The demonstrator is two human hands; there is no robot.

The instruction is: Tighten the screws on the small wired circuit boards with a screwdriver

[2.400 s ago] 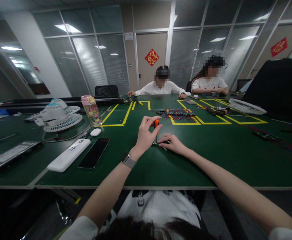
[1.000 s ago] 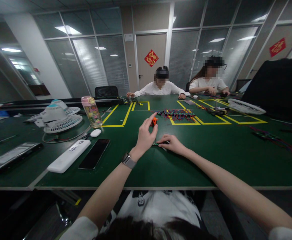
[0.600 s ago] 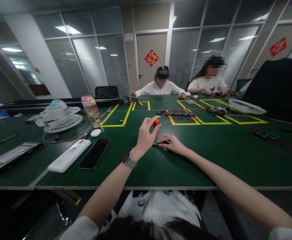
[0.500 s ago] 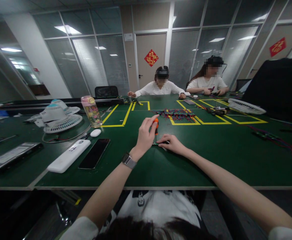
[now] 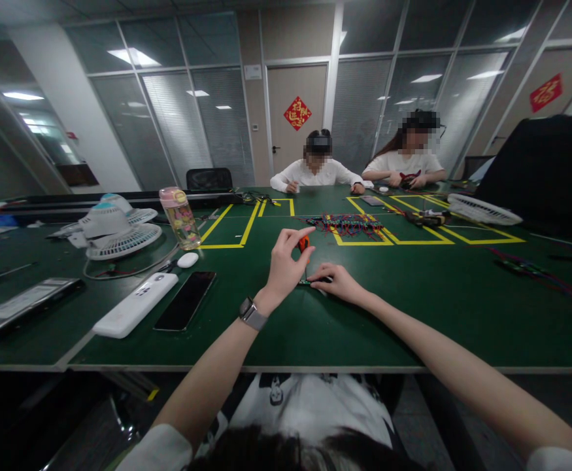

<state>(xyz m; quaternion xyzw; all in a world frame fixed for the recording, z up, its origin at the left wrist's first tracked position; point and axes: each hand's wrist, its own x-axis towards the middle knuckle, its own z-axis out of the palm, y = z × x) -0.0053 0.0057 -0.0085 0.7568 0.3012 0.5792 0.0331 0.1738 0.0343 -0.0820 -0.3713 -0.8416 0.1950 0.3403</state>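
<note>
A small green circuit board [image 5: 304,282] is being kept flat on the green table [image 5: 276,343], near the middle of the near side. Its right end is being pinched and partly covered by the closed fingertips of the right hand [image 5: 335,282]; a dark bit beneath them is showing too small to be named. An orange-and-black screwdriver [image 5: 304,243] is being held roughly upright over the board, its handle being gripped between the curled thumb and fingers of the left hand [image 5: 284,261]. The tip seems to be touching the board, though this is being shown too small for certainty.

Just beyond, a tangle of wired boards [image 5: 349,224] is being displayed across yellow tape. To the left, a black phone [image 5: 185,302], a white power bank [image 5: 136,305], a white case [image 5: 187,260] and a bottle [image 5: 180,219] are being kept apart from the hands, with a fan [image 5: 123,242] farther left. More wired boards [image 5: 525,265] are being left far to the right. The far edge is being occupied by two seated people.
</note>
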